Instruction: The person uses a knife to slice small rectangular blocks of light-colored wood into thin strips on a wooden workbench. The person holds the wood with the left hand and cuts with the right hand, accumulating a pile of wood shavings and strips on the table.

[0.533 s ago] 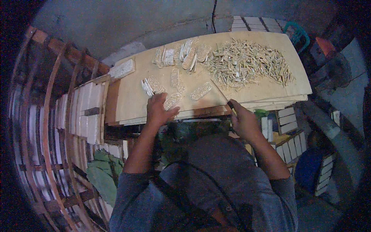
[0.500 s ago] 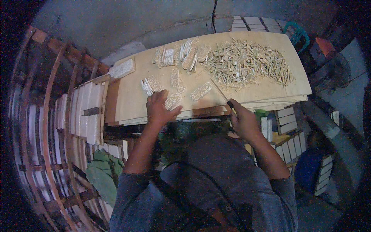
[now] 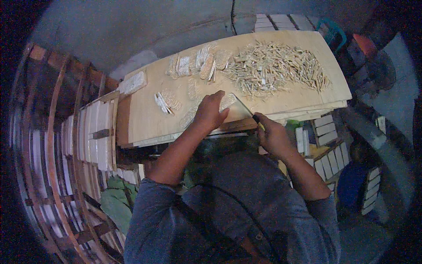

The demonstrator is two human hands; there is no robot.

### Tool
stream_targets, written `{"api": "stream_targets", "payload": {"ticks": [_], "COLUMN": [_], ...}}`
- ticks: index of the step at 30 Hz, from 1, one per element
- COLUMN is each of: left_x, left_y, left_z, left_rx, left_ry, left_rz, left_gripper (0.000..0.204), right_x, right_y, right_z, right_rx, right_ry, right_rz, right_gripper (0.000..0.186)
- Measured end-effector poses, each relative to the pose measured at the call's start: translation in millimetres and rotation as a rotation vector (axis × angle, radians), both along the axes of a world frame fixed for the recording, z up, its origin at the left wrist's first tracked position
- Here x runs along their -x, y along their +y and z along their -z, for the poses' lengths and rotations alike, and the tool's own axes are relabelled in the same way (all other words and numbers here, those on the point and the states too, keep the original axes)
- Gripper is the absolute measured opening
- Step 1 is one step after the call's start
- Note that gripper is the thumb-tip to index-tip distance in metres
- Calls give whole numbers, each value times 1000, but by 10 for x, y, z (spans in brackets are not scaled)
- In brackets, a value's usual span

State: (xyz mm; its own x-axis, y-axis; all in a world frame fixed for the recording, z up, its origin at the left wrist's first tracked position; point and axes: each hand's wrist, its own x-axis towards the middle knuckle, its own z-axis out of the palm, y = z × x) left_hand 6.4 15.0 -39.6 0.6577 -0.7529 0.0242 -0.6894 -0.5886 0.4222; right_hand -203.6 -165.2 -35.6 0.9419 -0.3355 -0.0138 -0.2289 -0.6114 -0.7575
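My left hand (image 3: 212, 112) is at the near middle of the board, thumb and fingers around the left end of a pale oblong tempeh slice (image 3: 227, 101) with a bumpy bean pattern. My right hand (image 3: 273, 135) grips a knife (image 3: 245, 108) by its dark handle. Its thin blade points up and left, close beside the slice's right end. To the left lies a small group of cut strips (image 3: 163, 103) against another slice. One more tempeh slice (image 3: 189, 118) is partly hidden under my left forearm and hand; another slice (image 3: 193, 89) lies above it.
A large pile of cut strips (image 3: 277, 68) covers the board's right half. Stacked slices (image 3: 187, 66) stand along the far side of the pale wooden board (image 3: 145, 119). A whitish block (image 3: 133, 82) sits at its left corner. Wooden racks (image 3: 55, 132) rise at left; white blocks (image 3: 325, 130) are stacked at right.
My left hand has moved right, from the group of strips at left to the slice near the knife. The knife in my right hand has shifted slightly left, its blade now beside that slice.
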Motion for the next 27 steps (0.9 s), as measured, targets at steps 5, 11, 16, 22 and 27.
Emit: {"api": "stream_targets", "payload": {"ticks": [5,11,16,22,27], "left_x": [57,157,174,225,215], "left_y": [-61,-142,-160,-210,-211], "left_z": [10,-116,-14,-73,-13], "left_rx": [66,152,197,185,168], "left_ry": [46,-251,-222,-261,-267], "left_rz": [13,196,267,252,242], "left_gripper": [65,41,27,23,23], "right_x": [74,53,135,201,-16], "right_y": [-66,-25,51,93,70], "right_z": [49,74,-64,-265,-15], "right_rx": [-122,116,191,66,120], "right_ry": [87,11,115,271,102], "right_rz": [-11,-12,-139,-160,-158], "right_gripper": [51,60,74,74,71]}}
